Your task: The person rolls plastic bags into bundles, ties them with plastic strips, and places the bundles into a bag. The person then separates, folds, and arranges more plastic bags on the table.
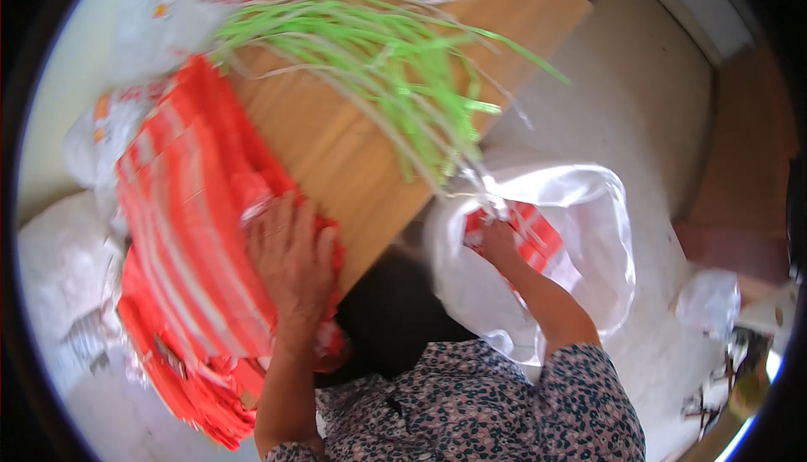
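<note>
My left hand [292,252] lies flat, fingers stretched out, on a thick stack of red plastic bags with white stripes [189,227]. The stack covers the left side of a wooden table [370,235] and hangs over its near edge. My right hand [499,239] reaches down into an open white sack [618,210] beside the table's right edge. A red-and-white piece of plastic [538,239] surrounds that hand inside the sack. The right fingers are hidden and blurred, so their grip does not show.
Green and whitish plastic strips [361,50] spread over the table, some trailing onto the sack's rim. White printed bags [160,21] line the far left. At the right, a clear plastic bag [708,300] lies near a brown piece of furniture [740,159].
</note>
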Available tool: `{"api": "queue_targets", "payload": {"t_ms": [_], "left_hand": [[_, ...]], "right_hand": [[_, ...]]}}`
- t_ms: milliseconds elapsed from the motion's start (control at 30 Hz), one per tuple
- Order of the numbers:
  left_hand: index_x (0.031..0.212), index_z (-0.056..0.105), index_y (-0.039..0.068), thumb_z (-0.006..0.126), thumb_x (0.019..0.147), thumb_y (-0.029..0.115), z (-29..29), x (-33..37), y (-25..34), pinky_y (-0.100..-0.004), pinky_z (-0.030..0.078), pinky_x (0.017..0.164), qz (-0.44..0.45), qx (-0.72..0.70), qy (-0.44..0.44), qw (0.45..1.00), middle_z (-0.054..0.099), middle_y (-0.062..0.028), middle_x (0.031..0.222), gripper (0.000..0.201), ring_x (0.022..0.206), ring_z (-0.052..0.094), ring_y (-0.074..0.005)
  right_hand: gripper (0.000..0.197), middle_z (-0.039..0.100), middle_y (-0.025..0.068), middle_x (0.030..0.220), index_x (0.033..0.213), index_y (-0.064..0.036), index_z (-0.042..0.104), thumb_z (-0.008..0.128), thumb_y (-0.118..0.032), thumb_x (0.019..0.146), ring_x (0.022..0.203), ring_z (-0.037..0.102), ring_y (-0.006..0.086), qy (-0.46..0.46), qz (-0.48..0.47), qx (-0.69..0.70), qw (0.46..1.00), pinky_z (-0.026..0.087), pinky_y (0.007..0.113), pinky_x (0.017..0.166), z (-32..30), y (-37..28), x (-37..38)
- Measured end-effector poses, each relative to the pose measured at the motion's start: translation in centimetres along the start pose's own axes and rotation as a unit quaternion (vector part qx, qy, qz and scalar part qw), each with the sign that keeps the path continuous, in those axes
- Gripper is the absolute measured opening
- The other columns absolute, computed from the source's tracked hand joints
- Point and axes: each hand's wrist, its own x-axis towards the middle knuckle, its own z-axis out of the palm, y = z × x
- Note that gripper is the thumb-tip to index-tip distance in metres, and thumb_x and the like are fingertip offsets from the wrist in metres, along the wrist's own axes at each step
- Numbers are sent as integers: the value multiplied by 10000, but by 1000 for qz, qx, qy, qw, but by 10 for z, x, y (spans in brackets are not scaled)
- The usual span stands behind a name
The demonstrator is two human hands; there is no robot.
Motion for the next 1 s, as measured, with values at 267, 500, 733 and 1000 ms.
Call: {"api": "queue_targets", "payload": {"t_ms": [267, 500, 733, 1000], "left_hand": [[1116, 631, 71, 666, 805, 233, -1, -2, 2, -461, 318, 1036, -32, -46, 25, 998, 572, -129, 1245, 352, 1160, 522, -293], [1007, 643, 69, 654, 800, 270, 4, -4, 1, -466, 343, 1020, -27, -61, 85, 994, 584, -129, 1197, 289, 1151, 528, -285], [1141, 594, 16, 641, 838, 266, -6, -13, -5, -453, 341, 1043, -66, -296, 119, 945, 572, -161, 1221, 396, 1178, 516, -305], [1344, 416, -27, 573, 909, 259, -251, -74, 25, -311, 222, 1115, -34, -664, 253, 703, 429, -144, 1401, 544, 1304, 411, -242]], "right_hand": [[279, 601, 186, 1014, 1025, -19, 607, 650, -150, 782, 986, 566, 347, 146, -119, 129, 974, 469, 427, 832, -9, 20, -33], [326, 635, 193, 1056, 1074, 19, 618, 648, -116, 778, 940, 622, 335, 83, -118, 209, 967, 500, 386, 821, -24, 44, -59], [326, 651, 147, 1044, 1115, 14, 616, 634, -95, 808, 896, 638, 230, 122, -75, 295, 945, 500, 318, 808, -82, 14, -67], [186, 613, 107, 947, 1031, -6, 622, 548, 14, 861, 867, 593, 210, 402, -148, 336, 839, 487, 315, 764, -145, -108, -124]]}}
